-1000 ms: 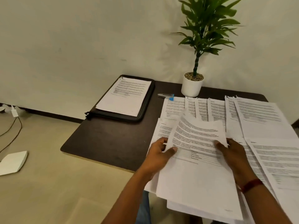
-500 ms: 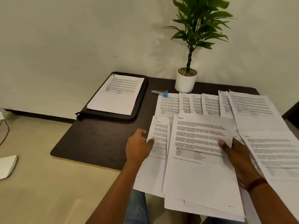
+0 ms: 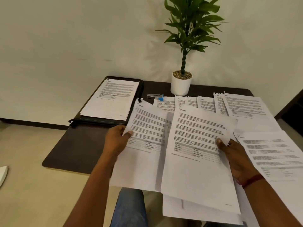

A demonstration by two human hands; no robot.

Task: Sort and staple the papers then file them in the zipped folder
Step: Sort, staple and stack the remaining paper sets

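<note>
the left hand (image 3: 117,141), resting on a stapled set (image 3: 147,145) half a second ago, now grips its left edge and lifts it off the table (image 3: 78,149), tilted away from the sheet (image 3: 196,154) the right hand (image 3: 234,158) holds; a second ago both hands shared that one sheet.

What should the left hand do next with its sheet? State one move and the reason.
Probably carry the lifted sheet in the left hand onto the sheet on the black folder. It is already clear of the sheet under the right hand, and the stapler lies untouched.
</note>
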